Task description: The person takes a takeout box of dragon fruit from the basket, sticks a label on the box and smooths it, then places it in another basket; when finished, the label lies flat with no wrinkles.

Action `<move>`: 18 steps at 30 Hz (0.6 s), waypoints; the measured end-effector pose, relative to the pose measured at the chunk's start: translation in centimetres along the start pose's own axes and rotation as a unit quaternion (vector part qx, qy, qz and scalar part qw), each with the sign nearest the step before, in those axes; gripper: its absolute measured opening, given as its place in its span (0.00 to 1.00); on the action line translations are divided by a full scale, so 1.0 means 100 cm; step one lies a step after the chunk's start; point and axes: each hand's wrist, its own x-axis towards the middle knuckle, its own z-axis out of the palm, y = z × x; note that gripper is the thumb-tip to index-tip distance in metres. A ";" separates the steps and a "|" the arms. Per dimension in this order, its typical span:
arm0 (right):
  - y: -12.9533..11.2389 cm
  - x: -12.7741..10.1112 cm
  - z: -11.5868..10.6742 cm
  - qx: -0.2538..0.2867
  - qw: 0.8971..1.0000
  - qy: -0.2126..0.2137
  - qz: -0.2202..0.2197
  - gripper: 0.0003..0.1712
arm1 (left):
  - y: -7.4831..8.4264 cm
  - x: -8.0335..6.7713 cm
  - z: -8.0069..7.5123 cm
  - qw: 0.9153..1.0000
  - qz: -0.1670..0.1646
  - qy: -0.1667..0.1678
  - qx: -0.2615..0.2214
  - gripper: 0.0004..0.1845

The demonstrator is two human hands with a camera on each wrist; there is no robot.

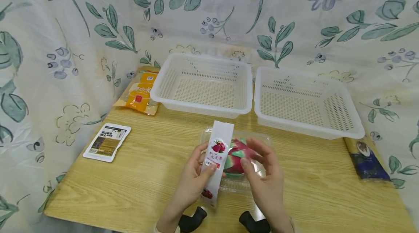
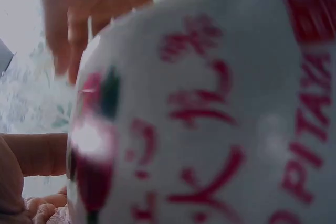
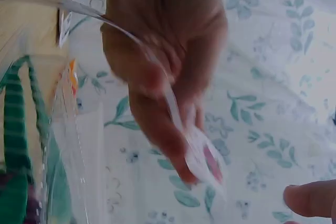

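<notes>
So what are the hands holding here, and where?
Both hold the clear dragon-fruit box: the left hand pinches its white label band near the middle, the right hand grips the box's right side.

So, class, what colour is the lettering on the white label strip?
Red, on the white label strip; the left wrist view shows it best.

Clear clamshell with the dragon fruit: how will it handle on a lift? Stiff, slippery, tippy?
The clear clamshell looks thin and glossy, so probably flexes and slips under a squeeze. The dragon fruit fills it, so likely heavy for its shell. Both the left hand and the right hand hold it; one-handed it may tilt.
</notes>
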 end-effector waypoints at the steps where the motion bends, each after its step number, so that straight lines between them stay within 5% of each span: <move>1: -0.001 -0.001 0.003 -0.001 1.000 -0.005 0.000 0.27 | -0.001 0.000 0.004 1.000 -0.001 -0.007 0.002 0.29; 8: 0.000 -0.003 0.013 -0.012 1.000 0.002 0.010 0.27 | -0.005 -0.001 0.023 0.998 0.044 -0.046 0.005 0.29; 18: 0.006 -0.008 0.015 -0.016 1.000 0.014 0.013 0.26 | -0.012 -0.001 0.027 0.992 0.097 -0.065 0.050 0.30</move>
